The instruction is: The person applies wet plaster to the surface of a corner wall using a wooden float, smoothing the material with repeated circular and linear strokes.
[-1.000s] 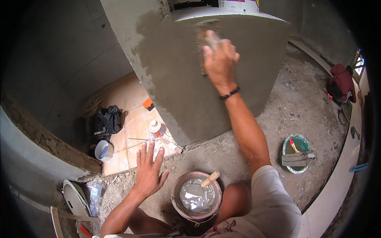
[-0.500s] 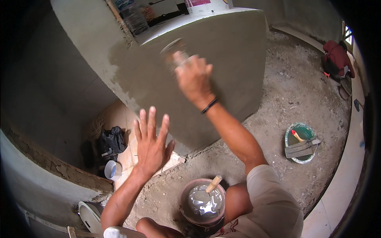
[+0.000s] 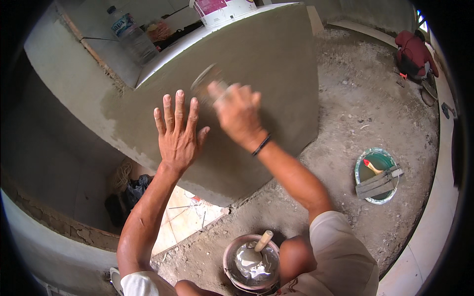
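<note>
In the head view, the right hand [image 3: 239, 116] has its grip closed around a flat tool [image 3: 204, 81], which is blurred; the tool lies against or just in front of the upper part of a grey plastered wall [image 3: 276, 74], and I cannot tell which. A dark band [image 3: 260, 144] circles that wrist. The left hand [image 3: 177, 148] holds nothing: its grip is wide, fingers pointing up and slightly apart, its back to the camera, in front of the same wall; whether the palm touches it cannot be told.

Along the wall's top runs a white ledge [image 3: 168, 58], bearing a white and magenta pail [image 3: 224, 14]; a clear bottle [image 3: 131, 39] stands further left. Below, near the person's knees, is a bucket [image 3: 226, 262] of wet grey mix with a wooden handle [image 3: 264, 240] sticking out. To the right, on the rough ground [image 3: 340, 123], a green tub [image 3: 357, 170] holds a brush [image 3: 374, 167], with grey slats [image 3: 376, 186] across its rim. Beyond, a person in dark red [image 3: 414, 52] crouches.
</note>
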`<state>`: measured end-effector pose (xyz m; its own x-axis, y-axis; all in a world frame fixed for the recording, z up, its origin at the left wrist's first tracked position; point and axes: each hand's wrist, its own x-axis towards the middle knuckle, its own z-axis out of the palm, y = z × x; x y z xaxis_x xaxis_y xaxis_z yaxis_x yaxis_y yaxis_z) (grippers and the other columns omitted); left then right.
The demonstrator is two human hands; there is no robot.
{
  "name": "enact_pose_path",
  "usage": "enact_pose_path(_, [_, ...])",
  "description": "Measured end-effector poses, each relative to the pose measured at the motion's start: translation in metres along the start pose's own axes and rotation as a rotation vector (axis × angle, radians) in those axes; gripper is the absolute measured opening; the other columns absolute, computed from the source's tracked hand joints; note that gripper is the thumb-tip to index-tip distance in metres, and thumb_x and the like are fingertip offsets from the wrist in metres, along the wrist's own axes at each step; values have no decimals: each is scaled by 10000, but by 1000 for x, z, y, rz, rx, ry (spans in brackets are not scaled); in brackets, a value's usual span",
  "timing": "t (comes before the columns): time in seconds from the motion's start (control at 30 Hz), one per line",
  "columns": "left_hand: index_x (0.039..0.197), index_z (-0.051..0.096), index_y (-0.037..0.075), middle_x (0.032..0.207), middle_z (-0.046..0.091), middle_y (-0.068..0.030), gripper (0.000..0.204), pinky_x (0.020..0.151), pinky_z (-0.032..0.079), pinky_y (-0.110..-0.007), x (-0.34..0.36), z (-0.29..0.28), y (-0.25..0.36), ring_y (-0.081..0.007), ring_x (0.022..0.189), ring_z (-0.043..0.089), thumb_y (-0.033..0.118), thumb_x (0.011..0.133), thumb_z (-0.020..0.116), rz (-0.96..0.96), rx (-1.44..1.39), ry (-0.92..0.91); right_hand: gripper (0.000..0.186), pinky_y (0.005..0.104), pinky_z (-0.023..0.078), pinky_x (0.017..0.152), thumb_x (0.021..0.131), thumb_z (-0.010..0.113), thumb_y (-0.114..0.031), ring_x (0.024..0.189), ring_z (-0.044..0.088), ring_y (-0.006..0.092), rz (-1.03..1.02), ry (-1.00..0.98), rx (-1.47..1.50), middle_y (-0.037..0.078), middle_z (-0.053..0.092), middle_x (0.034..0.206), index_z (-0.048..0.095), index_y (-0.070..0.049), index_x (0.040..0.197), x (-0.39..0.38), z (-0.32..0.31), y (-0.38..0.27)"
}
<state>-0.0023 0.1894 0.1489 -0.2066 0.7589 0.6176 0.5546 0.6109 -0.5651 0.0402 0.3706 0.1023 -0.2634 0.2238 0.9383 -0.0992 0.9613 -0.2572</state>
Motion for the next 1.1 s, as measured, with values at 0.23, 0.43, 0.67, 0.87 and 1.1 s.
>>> enact_pose_path(0.23, [1563,301,216,1670,112,-62,793,1196,-86,-573,12,21,7,-322,1540,0,568,902,565,11,151,-48,489,430,489,770,886,654,-133,842,612,308,626,38,250,125,580,969,595,-117,1372,-171,34,141])
enact_pose_path(0.43, [1551,327,195,1671,104,-67,786,1198,-75,-573,4,21,0,-319,1540,2,549,899,586,13,162,-60,488,442,393,814,878,670,-206,968,533,289,57,-1,79,88,560,1028,614,-245,1362,-80,18,82])
enact_pose_path(0.67, [1572,268,194,1669,76,-110,807,1193,-90,-577,4,18,-1,-350,1535,-16,560,916,563,37,195,-40,406,411,496,904,922,641,-227,974,614,351,376,104,87,157,622,1032,634,-275,1325,4,-9,255])
enact_pose_path(0.87, [1593,188,207,1671,69,-90,837,1194,-97,-569,13,25,8,-338,1536,-22,581,929,535,27,152,-37,449,400,469,994,905,642,-171,1129,621,308,1062,240,407,178,659,1203,612,-117,1350,-116,30,338])
enact_pose_path(1.1, [1594,186,212,1674,69,-70,834,1194,-94,-563,6,22,1,-326,1538,-24,602,932,510,10,196,-21,446,456,451,848,899,640,-161,911,551,332,330,145,221,139,571,1021,622,-147,1344,-120,44,100])
